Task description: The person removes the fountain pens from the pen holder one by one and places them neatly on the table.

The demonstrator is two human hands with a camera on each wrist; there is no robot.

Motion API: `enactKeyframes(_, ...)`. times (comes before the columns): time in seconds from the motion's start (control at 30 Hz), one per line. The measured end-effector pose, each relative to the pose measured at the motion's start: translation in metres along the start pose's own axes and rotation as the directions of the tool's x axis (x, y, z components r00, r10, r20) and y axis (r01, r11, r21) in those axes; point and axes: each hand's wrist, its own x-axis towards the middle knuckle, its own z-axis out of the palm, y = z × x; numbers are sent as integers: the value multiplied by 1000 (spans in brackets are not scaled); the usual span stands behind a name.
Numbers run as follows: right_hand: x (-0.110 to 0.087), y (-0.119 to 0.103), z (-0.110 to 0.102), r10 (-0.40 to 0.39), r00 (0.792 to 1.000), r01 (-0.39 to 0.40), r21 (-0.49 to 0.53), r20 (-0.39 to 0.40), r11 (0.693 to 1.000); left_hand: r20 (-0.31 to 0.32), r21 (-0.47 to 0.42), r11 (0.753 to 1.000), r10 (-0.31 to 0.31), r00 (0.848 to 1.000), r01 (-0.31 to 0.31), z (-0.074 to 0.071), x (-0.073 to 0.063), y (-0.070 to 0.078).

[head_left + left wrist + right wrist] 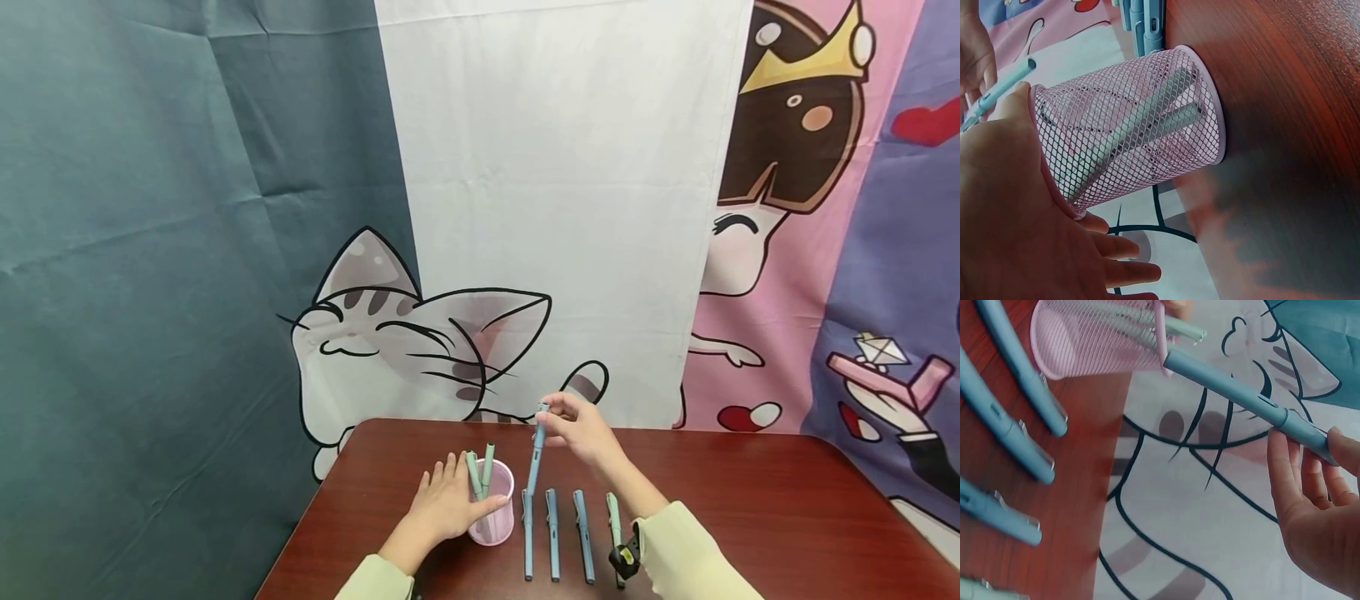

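My right hand (579, 430) pinches a blue pen (536, 460) near its clip end, and the pen slants downward just right of the pink mesh pen cup (506, 521). In the right wrist view the free end of the blue pen (1210, 376) overlaps the cup's rim. My left hand (441, 505) rests against the left side of the cup, with its fingers straight and spread and its thumb across the rim. Two green pens (488, 467) lean inside the cup; the left wrist view shows their lower ends (1179, 119) through the mesh.
Right of the cup, three blue pens (553, 537) and one green pen (614, 518) lie in a row on the dark red table (720, 475). My right sleeve and a black wrist strap (626, 557) partly cover the green one. A cartoon-printed curtain (555, 167) hangs behind.
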Motion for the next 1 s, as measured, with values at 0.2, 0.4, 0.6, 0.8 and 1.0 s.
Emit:
enactKeyframes(0.2,-8,1,-20,-25,1000,25,-55,-12,998,1,-11,1000,2,1000,-2,-1,-1,-1)
enactKeyframes(0.4,-16,4,-38,-20,1000,17,-119,-23,993,-3,-9,1000,3,1000,-3,-1,0,-2)
enactKeyframes(0.6,-25,5,-52,-12,998,1,-184,-57,983,-2,-13,1000,2,1000,-2,-1,0,-3)
enactKeyframes(0.8,-33,10,-67,4,997,-20,-203,-76,979,0,-14,1000,4,1000,-4,1,0,-2)
enactKeyframes(1.0,-44,13,-80,43,993,-61,-160,-113,985,-1,-18,1000,6,1000,-6,1,-1,-1)
